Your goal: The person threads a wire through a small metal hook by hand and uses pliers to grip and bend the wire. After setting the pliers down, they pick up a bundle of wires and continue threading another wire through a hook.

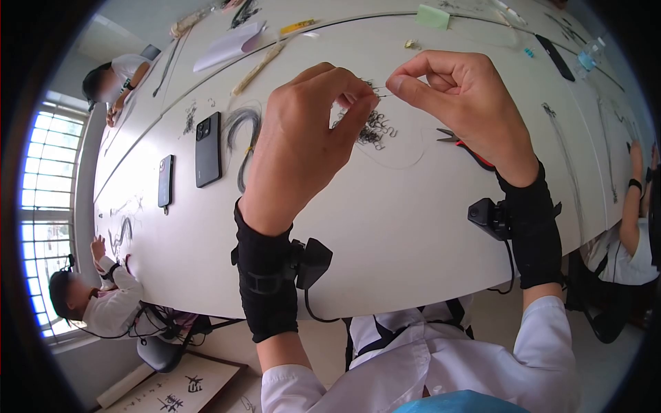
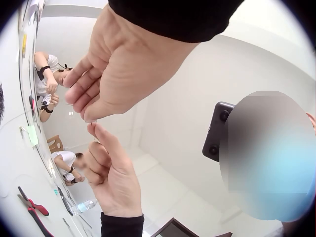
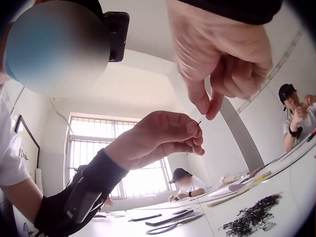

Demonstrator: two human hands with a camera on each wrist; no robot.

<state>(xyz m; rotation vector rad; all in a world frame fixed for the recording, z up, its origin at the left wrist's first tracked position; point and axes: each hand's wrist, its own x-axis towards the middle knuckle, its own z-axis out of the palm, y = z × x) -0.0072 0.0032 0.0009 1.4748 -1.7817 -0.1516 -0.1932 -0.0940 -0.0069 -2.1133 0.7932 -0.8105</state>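
Note:
My left hand [image 1: 303, 138] and right hand [image 1: 475, 96] are raised over the table with their fingertips nearly meeting. Between them runs a thin dark wire-like piece [image 3: 201, 119], small and partly hidden by the fingers. Thumb and forefinger of the left hand pinch one end; the right thumb and forefinger pinch the other. Below the hands lies a pile of small black hooks [image 1: 375, 131], partly covered by the left hand in the head view. Red-handled pliers [image 1: 482, 157] rest under the right hand, their dark jaws spread apart.
Two dark phones [image 1: 208, 150] and a coil of grey line [image 1: 241, 138] lie left on the white table [image 1: 385, 255]. Farther back are a wooden stick [image 1: 258, 69], white paper [image 1: 231, 47], a green note [image 1: 432, 17] and a bottle [image 1: 589, 58]. Other people sit around.

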